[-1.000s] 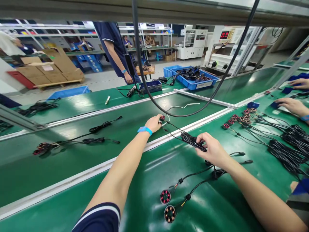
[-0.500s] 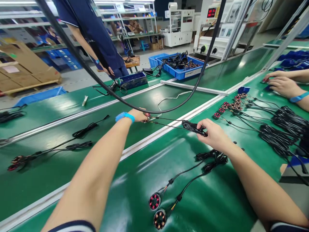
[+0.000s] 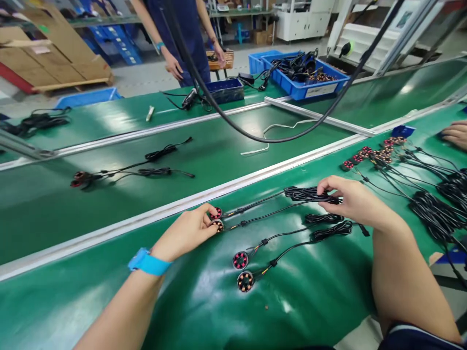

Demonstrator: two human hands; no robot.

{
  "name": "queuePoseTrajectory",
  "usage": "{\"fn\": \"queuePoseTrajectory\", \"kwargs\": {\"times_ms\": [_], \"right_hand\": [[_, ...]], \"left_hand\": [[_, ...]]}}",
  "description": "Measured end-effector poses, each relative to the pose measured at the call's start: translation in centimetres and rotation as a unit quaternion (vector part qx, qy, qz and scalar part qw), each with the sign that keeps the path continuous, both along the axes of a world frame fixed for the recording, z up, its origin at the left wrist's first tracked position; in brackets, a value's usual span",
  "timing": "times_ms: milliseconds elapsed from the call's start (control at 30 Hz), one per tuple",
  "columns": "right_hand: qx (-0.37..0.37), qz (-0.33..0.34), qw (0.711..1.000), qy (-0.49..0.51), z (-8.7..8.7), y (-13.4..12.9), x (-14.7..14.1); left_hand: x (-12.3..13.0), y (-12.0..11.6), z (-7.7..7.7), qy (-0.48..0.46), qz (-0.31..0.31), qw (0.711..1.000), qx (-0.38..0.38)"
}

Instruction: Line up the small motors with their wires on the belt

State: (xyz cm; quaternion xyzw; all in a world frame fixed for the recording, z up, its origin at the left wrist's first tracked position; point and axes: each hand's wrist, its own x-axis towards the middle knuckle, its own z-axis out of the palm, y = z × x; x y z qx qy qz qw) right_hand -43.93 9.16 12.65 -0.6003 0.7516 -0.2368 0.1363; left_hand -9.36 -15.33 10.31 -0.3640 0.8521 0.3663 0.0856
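Note:
My left hand (image 3: 189, 231), with a blue wristband, pinches two round coil parts (image 3: 216, 214) side by side over the green mat. Black cables run right from them to a folded bundle (image 3: 301, 193), which my right hand (image 3: 339, 197) grips between thumb and fingers. Just below on the mat lie two more coil parts, one with red windings (image 3: 241, 260) and one with copper windings (image 3: 245, 281). Their cables lead to tied black bundles (image 3: 332, 230) beneath my right hand.
Two cabled coils (image 3: 82, 179) lie on the belt beyond the metal rail (image 3: 255, 181). Many cabled coils (image 3: 383, 154) are at right, near another person's hand (image 3: 456, 133). A black cable (image 3: 262, 140) hangs across the view. Blue bins (image 3: 314, 92) and a standing person (image 3: 182, 43) are behind.
My left hand has come back from the belt to the near mat, bringing the two coils. The cable bundle in my right hand is now beside the other bundles. The view has shifted.

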Motion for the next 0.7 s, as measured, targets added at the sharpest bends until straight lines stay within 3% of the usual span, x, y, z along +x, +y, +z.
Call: {"fn": "queuePoseTrajectory", "kwargs": {"times_ms": [167, 267, 367, 500, 700], "right_hand": [[0.055, -0.026, 0.998, 0.012, 0.0, 0.9, -1.4], [0.101, -0.042, 0.994, 0.014, -0.1, 1.7, -2.7], [0.132, -0.048, 0.990, 0.012, -0.7, 2.2, -4.0], [0.087, -0.011, 0.994, 0.064, -1.9, 1.7, -4.5], [0.057, 0.042, 0.989, 0.127, -3.2, 1.2, -3.0]], "left_hand": [[0.8, 3.0, -0.3, 0.051, 0.013, 0.997, 0.060], [0.4, 4.5, -1.0, 0.069, -0.005, 0.996, 0.056], [-0.2, 5.5, -1.9, 0.072, -0.011, 0.997, 0.010], [-0.1, 6.0, -2.9, 0.138, -0.015, 0.988, -0.069], [1.2, 5.8, -3.8, 0.226, -0.142, 0.949, -0.170]]}}
